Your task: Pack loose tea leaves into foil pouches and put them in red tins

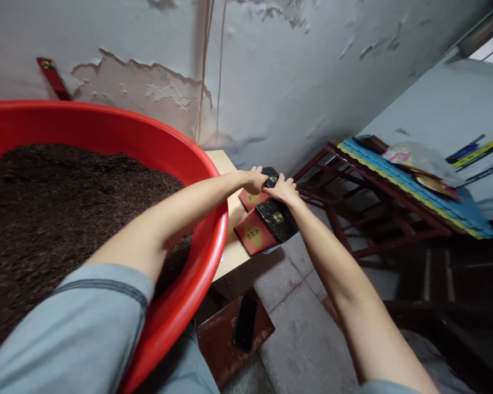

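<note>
My left hand (254, 181) and my right hand (284, 191) are close together over the stacked boxes on a pale wooden tabletop (232, 264). Between them is a flat black box (271, 176) with a small gold label, gripped at its left and right sides. Part of it is hidden by my fingers. Just below my right hand lies another black box (277, 220) with gold marks. It overlaps a red box (254, 234) with gold lettering. A second red box (250, 199) shows beneath my left hand.
A large red tub (219, 241) of dark, loose, leaf-like material (74, 219) fills the left side, under my left arm. A black phone (245, 323) rests on a reddish-brown stool (216, 342). Blue and yellow foam mats (414, 189) lie on a wooden frame at right.
</note>
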Demonstrator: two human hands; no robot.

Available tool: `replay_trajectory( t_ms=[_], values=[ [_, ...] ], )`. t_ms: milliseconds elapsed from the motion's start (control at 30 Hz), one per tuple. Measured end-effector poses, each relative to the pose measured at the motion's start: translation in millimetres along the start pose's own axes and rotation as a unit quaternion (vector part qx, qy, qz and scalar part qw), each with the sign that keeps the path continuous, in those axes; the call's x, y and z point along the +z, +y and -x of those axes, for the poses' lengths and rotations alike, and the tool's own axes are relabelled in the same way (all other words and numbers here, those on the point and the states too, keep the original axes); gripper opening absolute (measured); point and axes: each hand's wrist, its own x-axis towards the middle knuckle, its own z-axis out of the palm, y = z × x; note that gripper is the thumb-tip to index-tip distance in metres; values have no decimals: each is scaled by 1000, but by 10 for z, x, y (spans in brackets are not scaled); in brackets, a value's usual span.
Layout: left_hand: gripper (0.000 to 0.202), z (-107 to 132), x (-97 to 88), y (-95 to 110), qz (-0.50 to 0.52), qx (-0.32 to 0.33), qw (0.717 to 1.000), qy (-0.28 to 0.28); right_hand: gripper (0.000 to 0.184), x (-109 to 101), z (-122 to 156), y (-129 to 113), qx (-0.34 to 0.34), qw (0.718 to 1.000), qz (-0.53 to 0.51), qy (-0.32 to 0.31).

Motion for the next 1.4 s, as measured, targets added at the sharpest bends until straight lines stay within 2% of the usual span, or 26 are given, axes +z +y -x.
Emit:
replay_trajectory(
  t_ms=[67,100,167,233,267,333,400,467,533,667,733,767,833,867,900,967,1067,1167,1267,1333,1400],
  values=[
    [79,289,-90,-86,-31,22,999,24,119,-36,9,19,-25,1000,-10,-4],
    [77,464,-150,-159,-45,30,997,51,112,-69,31,-4,-53,998,-23,22],
    [69,866,-285,-337,-60,38,991,117,90,-153,129,-154,-151,979,-65,123],
    [62,1327,-422,-509,-54,14,981,185,65,-242,324,-474,-296,924,-126,206],
    [58,1578,-481,-575,-49,-5,975,219,56,-282,462,-692,-375,889,-156,211],
    [51,2116,-560,-653,-41,-53,959,276,45,-343,813,-1200,-522,810,-194,182],
    [43,2688,-569,-670,-42,-108,939,324,39,-365,1233,-1736,-629,734,-208,153],
    [38,3281,-510,-666,-51,-169,917,358,33,-328,1668,-2244,-702,668,-212,130],
    [34,3890,-405,-680,-57,-233,898,370,31,-222,2083,-2713,-751,617,-211,105],
    [29,5182,-152,-833,-20,-365,867,339,34,156,2863,-3499,-826,535,-174,42],
    [29,5836,-39,-961,6,-447,829,335,35,368,3213,-3768,-857,499,-128,22],
    [30,6141,12,-1031,12,-498,800,335,35,465,3362,-3866,-869,485,-99,18],
    [34,6650,121,-1177,3,-586,741,328,35,635,3582,-3994,-884,464,-46,15],
    [35,6834,189,-1249,-14,-623,720,304,35,706,3646,-4031,-888,458,-27,15],
    [35,6962,271,-1316,-31,-647,710,277,34,768,3679,-4054,-890,455,-15,13],
    [37,7052,482,-1434,-30,-668,714,205,34,869,3661,-4069,-889,457,-6,11],
    [48,6906,826,-1550,-31,-651,750,112,32,963,3487,-4043,-878,479,5,7],
    [38,6704,983,-1573,-69,-643,759,75,31,984,3238,-3966,-859,512,14,2],
    [31,6553,812,-1448,-65,-667,737,89,30,914,2963,-3828,-841,541,1,4],
    [32,6454,574,-1278,-85,-678,722,103,29,813,2771,-3708,-827,562,-25,17],
    [35,6398,329,-1103,-110,-679,720,94,28,678,2579,-3580,-805,588,-65,33]
  ],
)
